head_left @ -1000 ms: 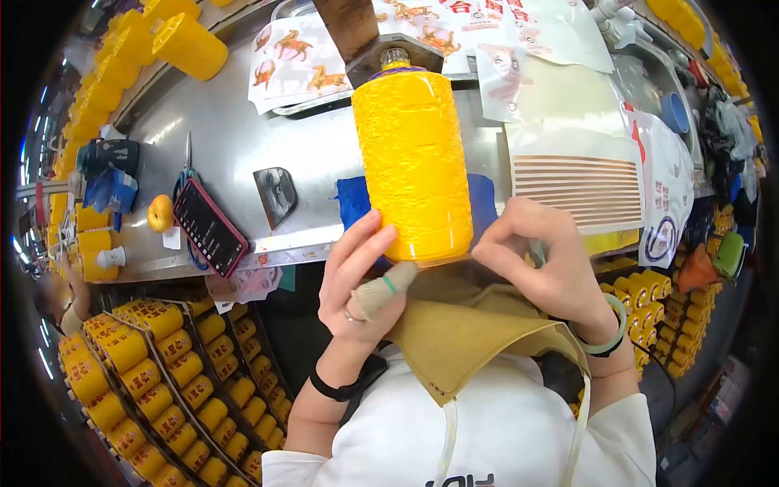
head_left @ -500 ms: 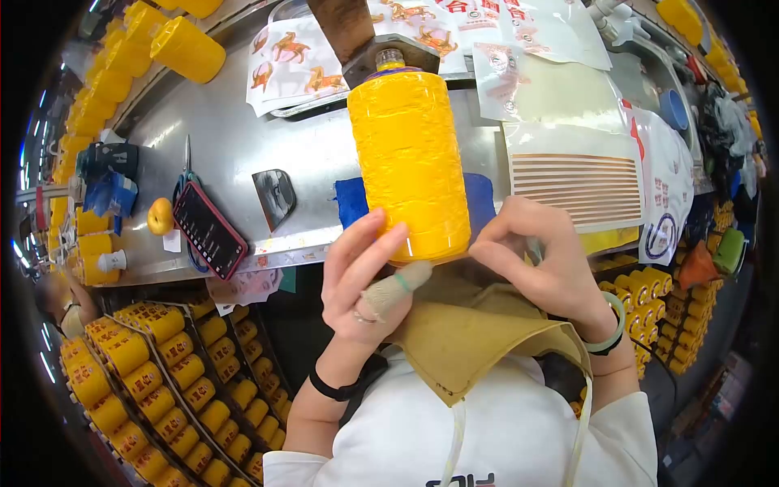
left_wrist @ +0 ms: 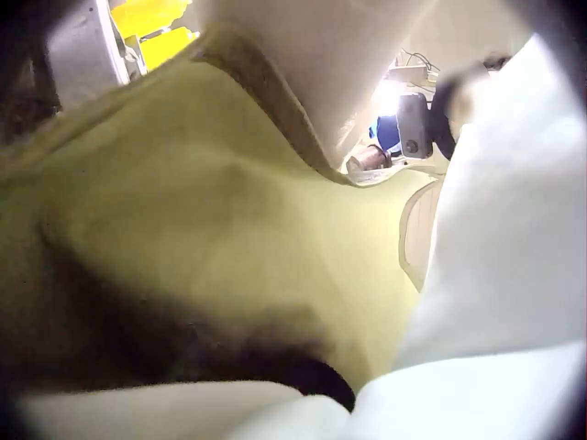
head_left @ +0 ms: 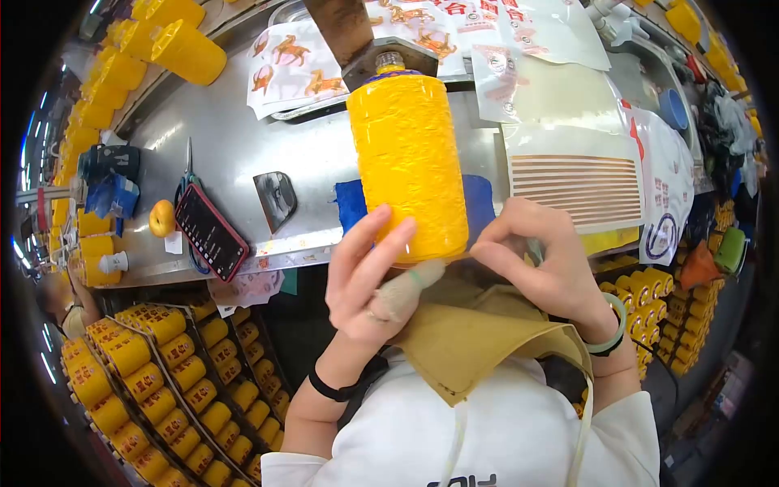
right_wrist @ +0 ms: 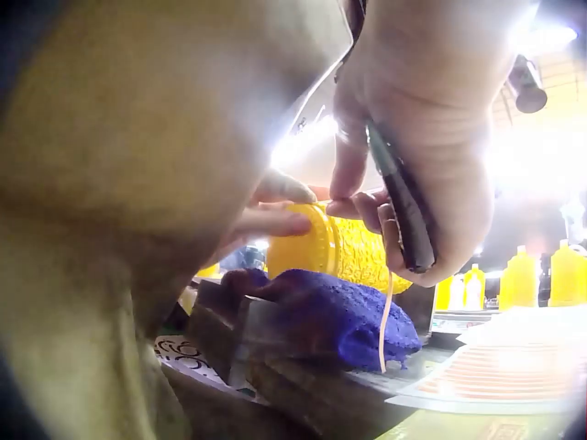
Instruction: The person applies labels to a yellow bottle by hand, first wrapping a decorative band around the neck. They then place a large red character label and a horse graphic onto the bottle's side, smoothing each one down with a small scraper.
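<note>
Aligned along 12-to-6 o'clock, the bottle (head_left: pixel 410 154) is touched at 7 by the relaxed left grip (head_left: pixel 369 284); at 5, a tool (right_wrist: pixel 410 215) is held by the right grip (head_left: pixel 560 268).

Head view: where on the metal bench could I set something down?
Bare: the bench between the scissors and shiny plate, up to the horse-printed sheets; also between that plate and the blue pad by the yellow bottle. Crowded: the right, with the striped sheet, and around the phone and fruit.
</note>
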{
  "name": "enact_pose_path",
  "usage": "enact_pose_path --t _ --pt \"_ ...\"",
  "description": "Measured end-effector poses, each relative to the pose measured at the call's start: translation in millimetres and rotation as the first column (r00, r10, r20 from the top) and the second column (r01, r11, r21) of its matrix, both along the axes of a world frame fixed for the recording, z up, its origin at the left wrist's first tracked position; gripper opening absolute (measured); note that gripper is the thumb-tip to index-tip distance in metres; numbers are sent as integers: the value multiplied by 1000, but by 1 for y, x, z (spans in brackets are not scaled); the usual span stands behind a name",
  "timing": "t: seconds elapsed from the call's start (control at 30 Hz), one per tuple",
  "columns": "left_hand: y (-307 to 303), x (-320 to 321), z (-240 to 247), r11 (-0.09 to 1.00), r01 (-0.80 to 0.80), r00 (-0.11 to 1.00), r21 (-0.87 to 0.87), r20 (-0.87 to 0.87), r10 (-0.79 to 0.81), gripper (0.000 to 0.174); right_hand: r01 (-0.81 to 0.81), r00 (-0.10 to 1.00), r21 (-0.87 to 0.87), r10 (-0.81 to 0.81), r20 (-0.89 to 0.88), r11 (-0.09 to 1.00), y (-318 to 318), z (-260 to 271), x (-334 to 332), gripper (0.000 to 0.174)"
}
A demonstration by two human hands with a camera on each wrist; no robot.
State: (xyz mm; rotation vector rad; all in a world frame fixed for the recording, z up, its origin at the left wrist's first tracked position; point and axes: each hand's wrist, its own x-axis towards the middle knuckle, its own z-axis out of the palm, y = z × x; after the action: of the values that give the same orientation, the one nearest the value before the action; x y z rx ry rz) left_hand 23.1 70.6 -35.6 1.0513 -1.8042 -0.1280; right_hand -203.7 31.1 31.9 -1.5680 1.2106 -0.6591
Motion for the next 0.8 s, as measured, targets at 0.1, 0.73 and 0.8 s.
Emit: enact_pose_path --t 0.1,0.73,0.8 --pt "5 -12 -1 987 -55 955 151 -281 96 29 -15 1000 9 15 21 1000 -1 0 1 10" --pt "15 -12 2 905 -78 839 418 -463 286 30 -21 999 -12 21 28 1000 0 -1 4 10" --pt "15 -1 2 921 -96 903 379 -356 240 29 -27 1000 -8 27 8 1000 0 0 3 10"
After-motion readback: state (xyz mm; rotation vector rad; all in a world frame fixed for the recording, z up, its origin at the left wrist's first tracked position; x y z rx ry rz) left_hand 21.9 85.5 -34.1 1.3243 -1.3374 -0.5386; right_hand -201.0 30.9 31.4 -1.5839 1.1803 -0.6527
